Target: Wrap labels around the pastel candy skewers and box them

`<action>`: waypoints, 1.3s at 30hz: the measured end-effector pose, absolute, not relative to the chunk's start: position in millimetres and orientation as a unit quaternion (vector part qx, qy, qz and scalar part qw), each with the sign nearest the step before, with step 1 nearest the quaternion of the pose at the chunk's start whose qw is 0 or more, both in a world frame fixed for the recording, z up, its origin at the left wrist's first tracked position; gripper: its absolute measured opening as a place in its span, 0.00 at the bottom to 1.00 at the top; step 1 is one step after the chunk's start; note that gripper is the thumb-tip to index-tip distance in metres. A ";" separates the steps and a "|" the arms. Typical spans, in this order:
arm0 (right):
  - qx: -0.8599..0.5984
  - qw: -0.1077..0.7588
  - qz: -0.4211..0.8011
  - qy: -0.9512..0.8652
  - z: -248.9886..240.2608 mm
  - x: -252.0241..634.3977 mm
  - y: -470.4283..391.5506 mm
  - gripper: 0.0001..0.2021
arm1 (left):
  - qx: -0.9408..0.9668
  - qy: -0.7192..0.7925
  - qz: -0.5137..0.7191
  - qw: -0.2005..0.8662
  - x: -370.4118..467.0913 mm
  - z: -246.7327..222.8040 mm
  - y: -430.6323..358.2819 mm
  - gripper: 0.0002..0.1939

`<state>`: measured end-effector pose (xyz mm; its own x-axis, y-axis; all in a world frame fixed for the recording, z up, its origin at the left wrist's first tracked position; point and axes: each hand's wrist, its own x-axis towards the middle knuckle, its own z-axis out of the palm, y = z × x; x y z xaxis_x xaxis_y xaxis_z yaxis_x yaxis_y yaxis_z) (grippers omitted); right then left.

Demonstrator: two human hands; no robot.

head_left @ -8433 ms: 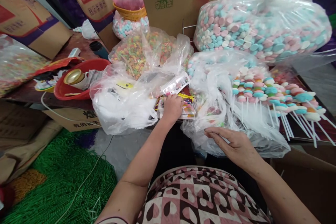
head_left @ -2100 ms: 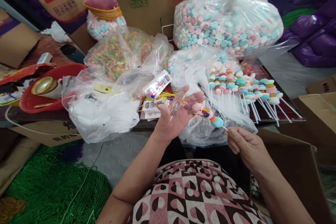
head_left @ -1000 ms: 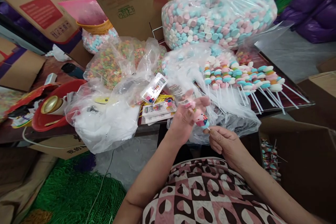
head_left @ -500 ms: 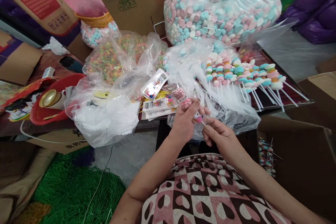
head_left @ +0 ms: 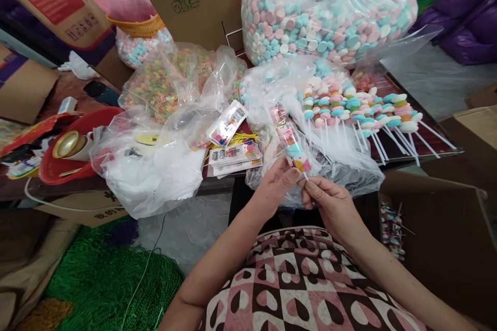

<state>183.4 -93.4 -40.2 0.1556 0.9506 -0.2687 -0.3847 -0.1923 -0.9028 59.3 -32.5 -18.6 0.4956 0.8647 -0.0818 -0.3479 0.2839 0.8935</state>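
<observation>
A marshmallow skewer (head_left: pixel 292 145) in a clear printed bag points up and away from me, above the table's front edge. At the bag's lower end, my left hand (head_left: pixel 275 186) is closed, thumb and fingers gripping it. My right hand (head_left: pixel 330 197) pinches the white stick where it comes out at the bottom. Left of the hands lies a stack of flat printed bags (head_left: pixel 235 155), beside a bundle of yellow twist ties (head_left: pixel 244 138). Several unwrapped marshmallow skewers (head_left: pixel 359 108) lie to the right, their sticks towards me.
A large bag of marshmallows (head_left: pixel 326 20) stands at the back. Left of it are a bag of gummy candies (head_left: pixel 163 80) and a red basin (head_left: pixel 48 165). An open carton (head_left: pixel 438 227) with wrapped skewers (head_left: pixel 392 230) sits at lower right.
My left hand has slid down from the bag's upper part to its lower end, uncovering the marshmallows. The bagged skewer now points more upright. My right hand keeps its pinch near the stick.
</observation>
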 end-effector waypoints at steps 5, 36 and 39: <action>-0.512 0.571 0.563 -0.309 -44.5 184.8 -93.5 0.11 | 0.570 0.412 0.402 0.587 53.0 -17.2 -26.1 0.17; -0.513 0.570 0.505 -0.396 -40.3 174.5 -96.9 0.13 | 0.315 0.332 0.445 0.770 72.7 -4.0 -28.5 0.21; -0.507 0.565 0.527 -0.381 -40.7 168.1 -96.4 0.11 | 0.329 0.356 0.386 0.785 73.5 -10.9 -34.2 0.27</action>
<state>168.1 -96.4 -40.7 0.1532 0.9827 -0.1045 -0.2097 -0.0710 -0.9752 73.5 -34.2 -10.9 0.4497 0.8395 -0.3049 -0.3715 0.4862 0.7909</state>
